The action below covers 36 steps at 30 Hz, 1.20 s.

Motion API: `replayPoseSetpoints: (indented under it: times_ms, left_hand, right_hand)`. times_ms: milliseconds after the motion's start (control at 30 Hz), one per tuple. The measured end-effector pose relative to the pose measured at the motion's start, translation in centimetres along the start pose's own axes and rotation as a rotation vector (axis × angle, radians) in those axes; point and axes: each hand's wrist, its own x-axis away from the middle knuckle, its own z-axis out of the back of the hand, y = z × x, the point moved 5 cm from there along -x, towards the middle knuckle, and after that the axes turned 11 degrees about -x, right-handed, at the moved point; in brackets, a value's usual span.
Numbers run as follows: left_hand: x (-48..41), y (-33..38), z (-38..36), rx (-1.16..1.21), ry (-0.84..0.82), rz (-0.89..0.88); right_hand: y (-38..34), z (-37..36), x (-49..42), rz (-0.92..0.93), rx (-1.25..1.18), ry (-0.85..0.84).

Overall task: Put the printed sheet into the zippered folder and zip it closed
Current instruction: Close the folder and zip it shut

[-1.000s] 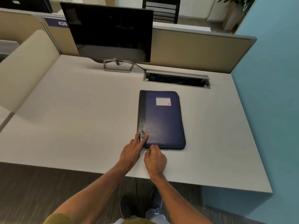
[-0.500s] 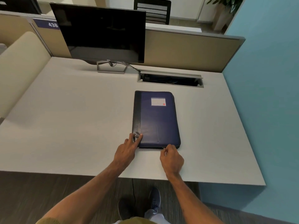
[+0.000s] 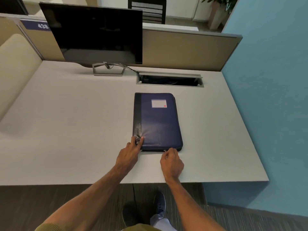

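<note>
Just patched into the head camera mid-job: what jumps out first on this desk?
The dark blue zippered folder lies flat and closed in the middle of the pale desk. The left hand presses its near left corner, while the right hand pinches at the zipper on its near edge. Behind stands a dark monitor; no loose sheet is visible.

- A black monitor [image 3: 98, 33], screen dark, stands at the far left of the pale grey desk [image 3: 66, 130].
- A cable slot [image 3: 170, 79] lies open just right of the monitor's stand [image 3: 108, 71].
- A tan partition [image 3: 183, 49] backs the desk, with a "438" tag [image 3: 37, 25] at its left.
- A blue wall [image 3: 270, 80] is at right.
- A black chair [image 3: 147, 10] and a potted plant [image 3: 218, 7] are beyond the partition.
</note>
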Motion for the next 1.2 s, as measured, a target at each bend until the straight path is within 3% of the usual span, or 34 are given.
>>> replayPoseSetpoints:
  times_ms: [300, 600, 800, 1067, 1200]
  left_hand:
    - [0.5, -1.6, 0.0, -0.055, 0.018, -0.047]
    - [0.7, -1.3, 0.0, -0.028, 0.037, -0.049]
    - [0.6, -0.1, 0.1, -0.014, 0.005, -0.056]
    - [0.7, -3.6, 0.1, -0.049, -0.031, -0.011]
    - [1.0, -4.6, -0.3, -0.095, -0.029, -0.029]
  right_hand:
    - [3.7, 2.4, -1.2, -0.081, -0.036, 0.108]
    - [1.3, 0.4, 0.4, -0.023, -0.126, 0.016]
    - [-4.1, -3.6, 3.1, 0.192, -0.070, -0.113]
    - [1.0, 0.8, 0.8, -0.024, -0.009, 0.054]
    - [3.2, 2.7, -0.5, 0.005, 0.049, 0.051]
